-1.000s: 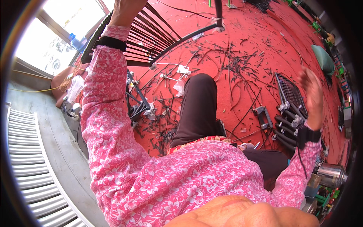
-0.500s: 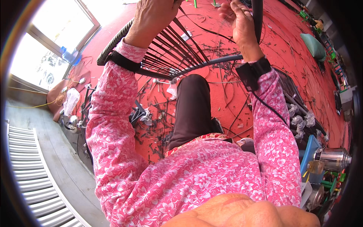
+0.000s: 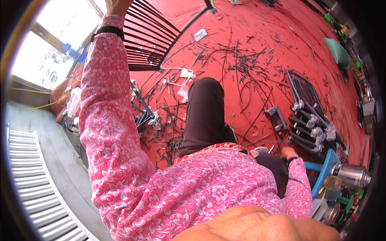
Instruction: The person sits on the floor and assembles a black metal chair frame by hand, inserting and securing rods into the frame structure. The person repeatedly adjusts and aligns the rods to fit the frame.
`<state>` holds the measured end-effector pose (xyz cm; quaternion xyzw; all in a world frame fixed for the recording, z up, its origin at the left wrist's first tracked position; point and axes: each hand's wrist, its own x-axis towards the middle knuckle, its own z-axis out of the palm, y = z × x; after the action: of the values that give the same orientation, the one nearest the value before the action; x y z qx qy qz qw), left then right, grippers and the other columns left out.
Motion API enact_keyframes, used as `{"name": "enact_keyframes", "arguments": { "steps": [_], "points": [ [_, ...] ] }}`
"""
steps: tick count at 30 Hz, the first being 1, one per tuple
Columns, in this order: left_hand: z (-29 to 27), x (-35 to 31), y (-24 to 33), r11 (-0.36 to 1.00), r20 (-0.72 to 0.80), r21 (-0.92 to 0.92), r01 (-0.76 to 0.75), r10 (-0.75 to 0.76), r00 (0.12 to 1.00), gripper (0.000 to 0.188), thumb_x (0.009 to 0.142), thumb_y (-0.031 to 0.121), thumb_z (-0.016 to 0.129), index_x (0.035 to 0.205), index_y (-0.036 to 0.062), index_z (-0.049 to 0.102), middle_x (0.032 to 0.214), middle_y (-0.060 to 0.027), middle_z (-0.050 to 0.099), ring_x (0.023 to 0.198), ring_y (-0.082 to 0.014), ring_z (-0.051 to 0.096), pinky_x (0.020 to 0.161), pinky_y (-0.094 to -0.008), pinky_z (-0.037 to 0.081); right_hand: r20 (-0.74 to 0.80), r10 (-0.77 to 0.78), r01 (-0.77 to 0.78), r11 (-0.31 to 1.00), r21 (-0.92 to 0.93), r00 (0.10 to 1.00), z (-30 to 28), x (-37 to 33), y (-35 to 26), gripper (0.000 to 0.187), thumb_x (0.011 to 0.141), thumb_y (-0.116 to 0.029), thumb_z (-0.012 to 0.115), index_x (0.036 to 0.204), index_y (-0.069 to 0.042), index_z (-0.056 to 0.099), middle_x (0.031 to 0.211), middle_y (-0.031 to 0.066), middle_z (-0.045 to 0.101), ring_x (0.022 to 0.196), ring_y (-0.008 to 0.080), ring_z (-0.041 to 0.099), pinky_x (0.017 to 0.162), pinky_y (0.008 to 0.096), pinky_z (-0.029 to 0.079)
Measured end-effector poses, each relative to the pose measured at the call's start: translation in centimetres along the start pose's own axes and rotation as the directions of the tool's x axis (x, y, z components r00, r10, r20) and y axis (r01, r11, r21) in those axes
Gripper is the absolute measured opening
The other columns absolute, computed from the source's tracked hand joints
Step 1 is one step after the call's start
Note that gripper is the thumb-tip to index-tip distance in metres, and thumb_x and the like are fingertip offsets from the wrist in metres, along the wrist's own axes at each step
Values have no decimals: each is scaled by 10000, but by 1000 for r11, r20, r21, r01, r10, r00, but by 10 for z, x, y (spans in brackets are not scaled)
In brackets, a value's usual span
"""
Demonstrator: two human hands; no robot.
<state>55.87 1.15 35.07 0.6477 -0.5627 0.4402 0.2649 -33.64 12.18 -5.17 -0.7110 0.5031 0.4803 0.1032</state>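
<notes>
My left hand (image 3: pixel 117 6) is at the upper left, partly cut off by the picture's edge, closed on a dark frame (image 3: pixel 189 24) strung with black straps (image 3: pixel 155 24). The frame is held up and tilted, its straps fanning out beside my left forearm. My right hand (image 3: pixel 287 152) is low beside my right thigh, its fingers curled; what they hold is too small to make out. Just left of it shows a pointed shiny metal piece (image 3: pixel 272 148), near my shoe. Whether the hand touches that piece I cannot tell.
Black strap scraps (image 3: pixel 249 66) litter the red floor (image 3: pixel 217 44). A strung dark panel (image 3: pixel 304 88) and dark tubes with plastic-wrapped ends (image 3: pixel 317 132) lie at the right. A blue stool (image 3: pixel 329 164) bears a steel flask (image 3: pixel 352 176). A white radiator (image 3: pixel 32 180) stands at the left.
The strung frame has swung up and left with my left hand. My right hand has left the frame and dropped down to my right side.
</notes>
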Motion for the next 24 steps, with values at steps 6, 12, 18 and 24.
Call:
{"name": "enact_keyframes", "arguments": {
  "steps": [6,12,18,24],
  "points": [
    [18,31,-102,996,-142,-20,-82,78,987,210,938,175,564,1027,89,735,997,-131,712,912,-324,681,858,-429,538,-60,22,0,941,339,998,-8,40,53,248,700,-145,830,941,-96,796,863,130,757,837,267,738,785,407,573],
    [-19,62,-89,898,-271,187,-398,437,858,233,937,146,540,1038,64,733,974,-141,712,898,-327,683,846,-431,539,-764,-26,557,700,447,645,-202,14,-5,343,745,-170,700,1035,12,698,905,186,719,771,403,677,722,439,540],
    [-117,93,17,888,47,290,-356,358,933,146,892,90,584,914,49,722,833,-143,676,778,-324,657,719,-438,518,-963,172,909,328,255,208,-377,-40,-94,426,896,-173,685,1277,0,605,1199,181,671,1121,285,655,956,371,506],
    [-180,79,120,863,-283,-264,-432,358,890,103,883,68,694,971,18,710,773,-108,661,671,-221,634,628,-337,531,-788,616,984,138,113,4,-460,-110,-101,236,948,-113,638,1146,7,683,1039,65,715,899,142,665,813,280,531]
  ]
}}
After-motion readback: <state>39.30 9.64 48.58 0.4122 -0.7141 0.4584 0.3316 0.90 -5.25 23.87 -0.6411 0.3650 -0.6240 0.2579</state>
